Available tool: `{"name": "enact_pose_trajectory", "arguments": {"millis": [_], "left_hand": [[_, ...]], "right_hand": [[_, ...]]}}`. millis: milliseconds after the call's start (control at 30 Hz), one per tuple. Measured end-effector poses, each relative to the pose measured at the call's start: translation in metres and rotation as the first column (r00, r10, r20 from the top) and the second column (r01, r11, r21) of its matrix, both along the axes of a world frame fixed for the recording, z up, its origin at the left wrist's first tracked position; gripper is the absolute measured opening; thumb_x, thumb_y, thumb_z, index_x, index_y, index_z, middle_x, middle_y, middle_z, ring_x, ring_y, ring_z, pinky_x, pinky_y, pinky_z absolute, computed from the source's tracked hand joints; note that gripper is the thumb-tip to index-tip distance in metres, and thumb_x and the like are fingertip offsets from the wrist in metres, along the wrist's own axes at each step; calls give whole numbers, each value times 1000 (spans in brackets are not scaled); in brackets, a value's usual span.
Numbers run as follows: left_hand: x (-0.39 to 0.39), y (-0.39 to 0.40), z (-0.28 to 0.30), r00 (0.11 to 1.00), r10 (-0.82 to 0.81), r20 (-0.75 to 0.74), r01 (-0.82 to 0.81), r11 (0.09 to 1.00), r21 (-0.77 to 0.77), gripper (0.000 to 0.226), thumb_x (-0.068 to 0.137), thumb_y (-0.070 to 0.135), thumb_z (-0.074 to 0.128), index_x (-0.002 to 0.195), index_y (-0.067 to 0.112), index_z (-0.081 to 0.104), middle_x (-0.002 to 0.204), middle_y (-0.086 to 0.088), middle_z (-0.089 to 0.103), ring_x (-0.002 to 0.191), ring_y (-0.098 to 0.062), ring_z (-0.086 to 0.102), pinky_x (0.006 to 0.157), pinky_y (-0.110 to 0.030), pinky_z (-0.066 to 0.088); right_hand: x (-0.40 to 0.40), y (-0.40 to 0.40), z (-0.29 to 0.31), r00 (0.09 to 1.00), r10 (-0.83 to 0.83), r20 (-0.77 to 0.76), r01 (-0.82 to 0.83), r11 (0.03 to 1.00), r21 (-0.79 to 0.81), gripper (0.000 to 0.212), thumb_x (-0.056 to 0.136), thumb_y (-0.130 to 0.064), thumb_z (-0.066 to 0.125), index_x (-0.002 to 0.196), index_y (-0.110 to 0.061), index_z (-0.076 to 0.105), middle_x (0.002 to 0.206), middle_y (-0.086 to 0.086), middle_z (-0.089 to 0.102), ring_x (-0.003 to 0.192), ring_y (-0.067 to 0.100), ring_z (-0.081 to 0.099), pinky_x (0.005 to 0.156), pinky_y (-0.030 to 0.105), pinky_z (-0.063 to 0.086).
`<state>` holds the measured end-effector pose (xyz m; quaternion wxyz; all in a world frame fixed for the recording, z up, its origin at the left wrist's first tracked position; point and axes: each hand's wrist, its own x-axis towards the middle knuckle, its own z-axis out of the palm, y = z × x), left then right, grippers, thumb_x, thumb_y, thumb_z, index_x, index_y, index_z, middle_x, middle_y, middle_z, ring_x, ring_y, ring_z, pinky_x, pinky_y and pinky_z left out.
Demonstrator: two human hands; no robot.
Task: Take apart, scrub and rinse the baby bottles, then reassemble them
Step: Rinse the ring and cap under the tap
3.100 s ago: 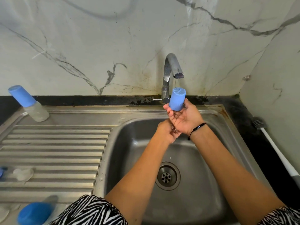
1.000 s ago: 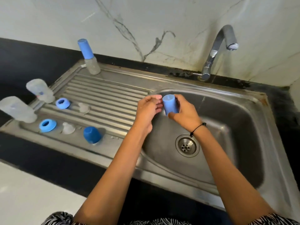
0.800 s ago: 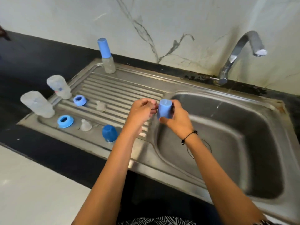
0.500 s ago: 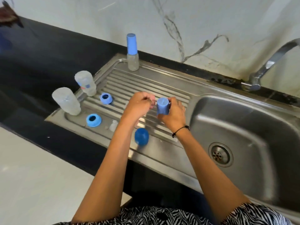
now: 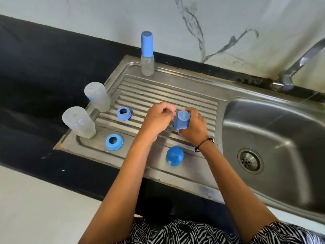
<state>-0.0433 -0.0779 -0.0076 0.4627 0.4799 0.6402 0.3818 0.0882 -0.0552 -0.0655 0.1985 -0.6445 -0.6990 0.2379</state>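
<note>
Blue cap [image 5: 182, 120] is gripped by right hand [image 5: 193, 128], closed end up, axis near upright, held just above the ribbed drainboard [image 5: 175, 95]. Left hand [image 5: 158, 118] is curled just beside it, nothing seen held. Set-down is judged next; right hand is nearer

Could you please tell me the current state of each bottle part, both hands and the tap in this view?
blue cap: gripped by the right hand, over the drainboard
left hand: fingers curled, beside the cap
two clear bottles: upside down, uncapped
two blue rings: loose, lying flat
round blue cap: dome up on the drainboard
small bottle: upright, capped
tap: no water visible
</note>
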Motion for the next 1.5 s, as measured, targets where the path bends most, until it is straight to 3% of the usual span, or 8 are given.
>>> {"name": "enact_pose_trajectory", "arguments": {"millis": [233,300,600,967,1133,1367,1433,1500], "left_hand": [[16,12,27,947,-48,-319,98,985,143,23,95,10,48,107,13,66,101,1,65,89,-15,58,73,-16,41],[29,13,37,925,-65,-375,147,970,193,23,94,10,47,107,12,66,100,0,66,89,-17,59,76,-21,44],[138,20,38,899,-334,-283,385,911,149,25,90,7,50,105,14,69,105,-4,69,98,-19,63,88,-28,48],[299,70,19,906,-423,-28,423,906,-4,20,88,7,50,88,20,64,89,-3,68,81,-17,64,78,-30,52],[366,107,9,931,-361,46,362,932,-23,19,90,3,50,82,16,62,84,-6,64,70,-13,57,69,-24,47],[405,146,-22,959,-279,60,284,951,-125,31,88,-3,42,67,15,55,76,-14,62,69,-23,54,69,-33,43],[409,152,-29,960,-272,64,279,950,-144,30,90,-4,41,70,14,56,77,-13,63,68,-21,54,68,-33,44],[412,156,-36,964,-255,75,264,952,-158,29,91,-3,42,73,14,57,77,-10,63,67,-19,54,69,-33,44]], "right_hand": [[22,-13,34,980,-122,-158,131,990,44,57,77,6,54,131,-8,42,119,12,49,112,31,44,100,38,36],[34,-17,42,963,-163,-213,177,983,50,56,77,6,54,130,-8,43,119,12,48,112,31,46,99,42,39],[120,-22,38,901,-350,-256,369,929,31,44,78,4,55,121,-5,53,114,11,57,109,26,52,95,37,42],[315,26,38,829,-504,-243,495,863,-102,36,84,3,52,119,-6,57,114,8,62,109,20,57,85,18,37],[387,88,46,900,-395,-185,402,915,4,30,85,6,51,110,-4,62,109,9,64,101,17,59,89,21,43],[382,184,57,978,69,-199,-65,998,26,40,84,0,60,123,-12,60,122,4,62,100,4,60,87,12,45],[376,203,54,984,168,-59,-171,985,-40,48,86,-1,59,131,-15,53,127,7,59,89,-4,58,81,10,43],[369,219,48,951,270,148,-253,960,-121,55,85,-2,55,137,-19,47,128,8,56,106,13,57,96,23,43]]}}
